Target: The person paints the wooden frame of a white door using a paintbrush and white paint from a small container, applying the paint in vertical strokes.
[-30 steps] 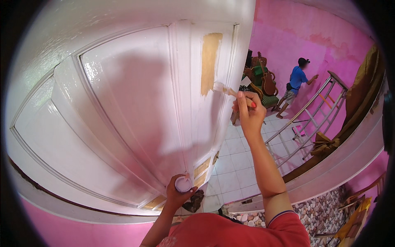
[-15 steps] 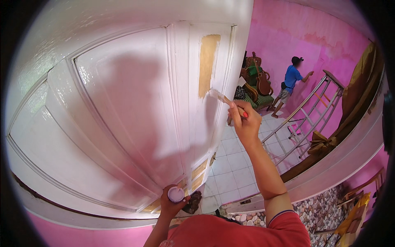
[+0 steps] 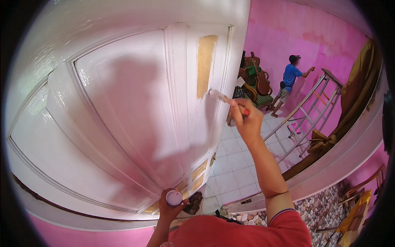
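Observation:
My right hand (image 3: 247,118) is closed round the handle of a paintbrush (image 3: 221,97), its red end showing past my fingers. The bristles are at the white panelled door (image 3: 119,107), just right of the lower end of a bare tan strip (image 3: 205,66); whether they touch is hard to tell. Wet-looking white paint surrounds that strip. Down by the door's lower part, my left hand (image 3: 169,208) grips a small paint cup (image 3: 174,198) holding pale pinkish-white paint. More tan patches (image 3: 199,170) show low on the door.
Through the doorway, a person in a blue shirt (image 3: 291,76) reaches toward the pink wall. A metal stepladder (image 3: 306,117) stands on the white tiles (image 3: 230,164). A guitar (image 3: 262,82) leans on a green striped seat. A brown curtain (image 3: 349,111) hangs at the right.
The brush has shifted slightly along the door beside the tan strip, which looks a little narrower along its lower right. The left hand holds the cup almost as before.

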A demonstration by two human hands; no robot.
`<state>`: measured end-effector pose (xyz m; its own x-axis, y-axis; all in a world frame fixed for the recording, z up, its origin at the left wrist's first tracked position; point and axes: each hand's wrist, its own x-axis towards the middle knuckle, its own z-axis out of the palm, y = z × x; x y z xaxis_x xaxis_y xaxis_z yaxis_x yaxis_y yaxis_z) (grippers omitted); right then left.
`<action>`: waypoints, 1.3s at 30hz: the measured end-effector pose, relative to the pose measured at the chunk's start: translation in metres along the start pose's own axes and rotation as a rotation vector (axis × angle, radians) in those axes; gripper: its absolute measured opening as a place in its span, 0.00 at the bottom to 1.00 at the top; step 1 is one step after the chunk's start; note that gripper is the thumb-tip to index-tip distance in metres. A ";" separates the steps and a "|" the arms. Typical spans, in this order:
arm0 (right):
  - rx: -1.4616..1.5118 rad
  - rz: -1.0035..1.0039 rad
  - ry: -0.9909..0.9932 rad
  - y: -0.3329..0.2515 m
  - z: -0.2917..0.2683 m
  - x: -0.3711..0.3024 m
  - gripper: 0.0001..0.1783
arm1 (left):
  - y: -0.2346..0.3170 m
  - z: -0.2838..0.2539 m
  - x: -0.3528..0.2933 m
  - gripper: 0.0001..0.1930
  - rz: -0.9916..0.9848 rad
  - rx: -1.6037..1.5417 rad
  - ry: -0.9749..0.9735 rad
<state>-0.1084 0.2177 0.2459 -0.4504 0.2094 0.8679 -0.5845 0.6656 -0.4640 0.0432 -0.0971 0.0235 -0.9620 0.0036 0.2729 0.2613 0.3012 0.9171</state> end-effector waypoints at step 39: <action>-0.009 -0.239 0.167 -0.029 0.006 0.096 0.09 | -0.011 0.001 -0.011 0.34 0.006 -0.036 -0.012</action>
<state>-0.1391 0.2141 0.3418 -0.1824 0.1606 0.9700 -0.6547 0.7162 -0.2417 0.0512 -0.1000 0.0100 -0.9612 0.0170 0.2752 0.2696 0.2665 0.9254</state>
